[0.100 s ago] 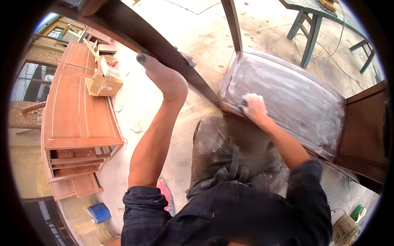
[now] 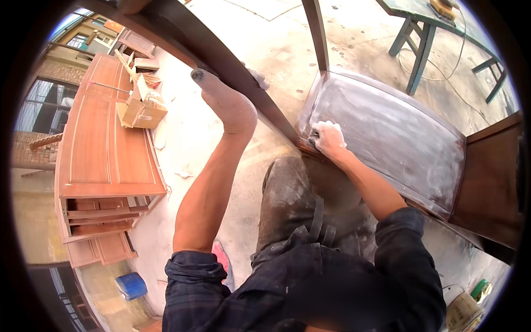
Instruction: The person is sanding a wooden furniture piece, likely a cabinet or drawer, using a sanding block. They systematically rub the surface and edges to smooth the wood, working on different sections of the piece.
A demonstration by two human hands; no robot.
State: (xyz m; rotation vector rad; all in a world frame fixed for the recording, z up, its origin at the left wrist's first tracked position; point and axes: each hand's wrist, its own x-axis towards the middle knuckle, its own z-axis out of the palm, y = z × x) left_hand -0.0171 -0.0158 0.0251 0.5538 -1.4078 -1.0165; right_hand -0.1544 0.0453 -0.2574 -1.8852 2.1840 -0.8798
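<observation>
My left hand (image 2: 231, 108) is wrapped round a long dark wooden rail (image 2: 204, 50). Its thumb lies on the near side, and pale, dusty fingertips show beyond the rail. My right hand (image 2: 330, 137), whitened with powder, presses at the left end of a dark wooden panel (image 2: 392, 138) streaked with white dust. Its fingers are closed over a small dark piece (image 2: 313, 136), mostly hidden, whose kind I cannot make out. The panel sits in the same frame as the rail, beside a thin dark upright (image 2: 316, 33).
At the left lies a reddish-brown wooden cabinet (image 2: 91, 149), with an open cardboard box (image 2: 142, 108) beside it. A blue container (image 2: 131, 286) stands lower down. A green bench (image 2: 423, 50) carries a corded yellowish tool (image 2: 444, 8) at top right. A brown side panel (image 2: 489, 177) rises at the right.
My right hand has slid left along the panel, to near its left corner. My left hand keeps its hold on the rail.
</observation>
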